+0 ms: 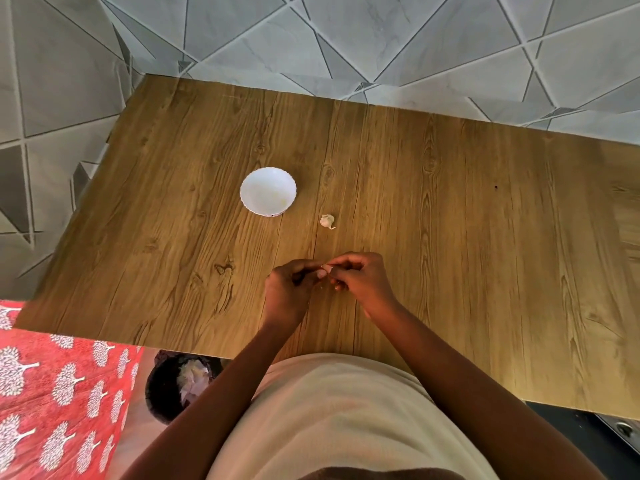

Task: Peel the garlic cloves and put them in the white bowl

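A small garlic clove (325, 270) is pinched between the fingertips of both hands just above the wooden table (450, 220). My left hand (289, 292) grips it from the left and my right hand (360, 280) from the right; most of the clove is hidden by the fingers. The white bowl (268, 191) stands further back and to the left, and it seems to hold pale peeled garlic. A piece of unpeeled garlic (327, 221) lies on the table between the bowl and my hands.
A dark bin (173, 386) with papery garlic skins sits on the floor below the table's near edge, to my left. A red patterned cloth (62, 386) lies at the lower left. Grey geometric floor tiles surround the table.
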Demonstrator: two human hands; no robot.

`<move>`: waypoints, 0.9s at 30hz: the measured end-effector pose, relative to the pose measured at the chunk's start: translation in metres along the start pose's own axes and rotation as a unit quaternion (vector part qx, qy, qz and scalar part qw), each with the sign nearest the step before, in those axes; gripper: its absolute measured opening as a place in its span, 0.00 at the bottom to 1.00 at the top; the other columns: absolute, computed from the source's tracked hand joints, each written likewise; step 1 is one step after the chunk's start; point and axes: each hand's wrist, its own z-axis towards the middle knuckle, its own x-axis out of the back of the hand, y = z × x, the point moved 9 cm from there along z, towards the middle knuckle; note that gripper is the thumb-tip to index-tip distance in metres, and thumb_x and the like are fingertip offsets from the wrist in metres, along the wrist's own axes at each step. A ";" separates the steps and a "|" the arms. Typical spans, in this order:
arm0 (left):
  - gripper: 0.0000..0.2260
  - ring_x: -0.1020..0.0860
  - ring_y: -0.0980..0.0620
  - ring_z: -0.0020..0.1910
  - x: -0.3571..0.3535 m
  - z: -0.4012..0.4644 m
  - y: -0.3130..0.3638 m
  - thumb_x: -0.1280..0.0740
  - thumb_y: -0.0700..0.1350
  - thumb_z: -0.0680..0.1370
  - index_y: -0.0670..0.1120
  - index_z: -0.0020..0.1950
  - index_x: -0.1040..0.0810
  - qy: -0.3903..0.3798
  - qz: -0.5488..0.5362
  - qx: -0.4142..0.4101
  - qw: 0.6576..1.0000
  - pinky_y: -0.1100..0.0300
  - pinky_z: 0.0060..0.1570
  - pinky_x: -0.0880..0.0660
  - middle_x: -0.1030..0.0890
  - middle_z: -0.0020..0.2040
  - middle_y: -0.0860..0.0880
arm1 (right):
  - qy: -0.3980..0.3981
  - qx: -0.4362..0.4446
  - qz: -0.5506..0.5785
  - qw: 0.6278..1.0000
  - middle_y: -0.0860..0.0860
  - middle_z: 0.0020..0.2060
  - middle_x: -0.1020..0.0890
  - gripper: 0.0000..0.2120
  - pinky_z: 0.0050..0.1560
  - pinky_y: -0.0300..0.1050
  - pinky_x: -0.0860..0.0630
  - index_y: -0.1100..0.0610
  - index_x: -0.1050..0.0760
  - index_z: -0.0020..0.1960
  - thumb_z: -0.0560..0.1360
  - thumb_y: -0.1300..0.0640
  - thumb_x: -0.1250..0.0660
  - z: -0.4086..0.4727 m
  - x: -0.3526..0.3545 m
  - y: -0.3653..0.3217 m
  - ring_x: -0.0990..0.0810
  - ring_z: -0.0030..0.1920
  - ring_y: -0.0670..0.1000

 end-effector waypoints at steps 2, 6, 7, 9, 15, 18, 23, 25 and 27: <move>0.05 0.14 0.51 0.46 0.000 0.000 -0.002 0.25 0.38 0.77 0.44 0.52 0.12 0.002 -0.041 0.015 0.999 0.61 0.47 0.18 0.12 0.45 0.51 | -0.006 -0.001 -0.002 1.000 0.58 0.37 0.14 0.04 0.36 0.43 0.20 0.63 0.14 0.49 0.74 0.65 0.24 -0.001 -0.002 -0.001 0.17 0.34 0.51; 0.05 0.14 0.45 0.44 0.004 0.003 -0.007 0.26 0.35 0.78 0.42 0.51 0.13 0.010 -0.062 0.016 0.998 0.53 0.47 0.16 0.12 0.44 0.49 | -0.036 0.019 -0.021 0.999 0.54 0.39 0.12 0.04 0.40 0.47 0.17 0.61 0.14 0.50 0.77 0.65 0.27 -0.003 -0.007 -0.009 0.14 0.38 0.53; 0.05 0.14 0.46 0.44 0.004 0.003 -0.007 0.26 0.36 0.78 0.42 0.52 0.13 0.010 -0.061 0.015 0.998 0.52 0.48 0.16 0.12 0.44 0.49 | -0.045 0.032 -0.029 0.998 0.52 0.40 0.12 0.05 0.41 0.48 0.16 0.60 0.14 0.50 0.77 0.65 0.28 -0.004 -0.009 -0.013 0.14 0.39 0.54; 0.06 0.14 0.48 0.46 0.004 0.002 -0.009 0.26 0.37 0.78 0.42 0.54 0.13 0.012 -0.062 0.015 0.998 0.52 0.50 0.16 0.12 0.46 0.50 | -0.048 0.047 -0.042 0.997 0.49 0.39 0.12 0.06 0.41 0.46 0.16 0.57 0.14 0.48 0.77 0.66 0.28 -0.005 -0.010 -0.019 0.13 0.38 0.53; 0.08 0.13 0.48 0.49 0.005 0.001 -0.010 0.26 0.34 0.77 0.40 0.55 0.13 0.005 -0.054 -0.008 0.998 0.44 0.52 0.16 0.12 0.50 0.47 | -0.053 0.072 -0.078 0.993 0.54 0.40 0.12 0.04 0.42 0.53 0.14 0.63 0.15 0.51 0.76 0.65 0.27 -0.004 -0.010 -0.022 0.12 0.37 0.54; 0.08 0.13 0.47 0.50 0.006 0.000 -0.011 0.25 0.35 0.76 0.40 0.55 0.13 0.001 -0.052 -0.008 0.999 0.42 0.53 0.17 0.12 0.50 0.47 | -0.053 0.078 -0.092 0.991 0.57 0.41 0.13 0.06 0.43 0.55 0.14 0.64 0.15 0.52 0.76 0.65 0.26 -0.003 -0.010 -0.022 0.12 0.38 0.53; 0.08 0.13 0.49 0.49 0.007 0.001 -0.009 0.24 0.36 0.76 0.42 0.55 0.12 0.000 -0.036 -0.012 0.999 0.41 0.51 0.16 0.12 0.49 0.49 | -0.068 0.089 -0.089 0.990 0.56 0.43 0.12 0.06 0.44 0.52 0.14 0.65 0.16 0.53 0.77 0.67 0.28 -0.006 -0.012 -0.025 0.12 0.40 0.53; 0.09 0.13 0.50 0.49 0.007 0.000 -0.006 0.24 0.35 0.76 0.42 0.55 0.12 -0.004 -0.032 -0.020 0.999 0.43 0.52 0.16 0.12 0.50 0.49 | -0.066 0.092 -0.087 0.990 0.56 0.43 0.12 0.06 0.44 0.53 0.14 0.65 0.16 0.53 0.76 0.68 0.27 -0.006 -0.010 -0.026 0.12 0.40 0.53; 0.09 0.13 0.50 0.49 0.006 0.000 -0.003 0.24 0.35 0.76 0.42 0.56 0.13 -0.011 -0.033 -0.022 0.999 0.45 0.52 0.16 0.12 0.50 0.49 | -0.060 0.097 -0.091 0.989 0.55 0.41 0.12 0.05 0.43 0.54 0.14 0.64 0.15 0.51 0.75 0.67 0.26 -0.006 -0.009 -0.027 0.12 0.39 0.52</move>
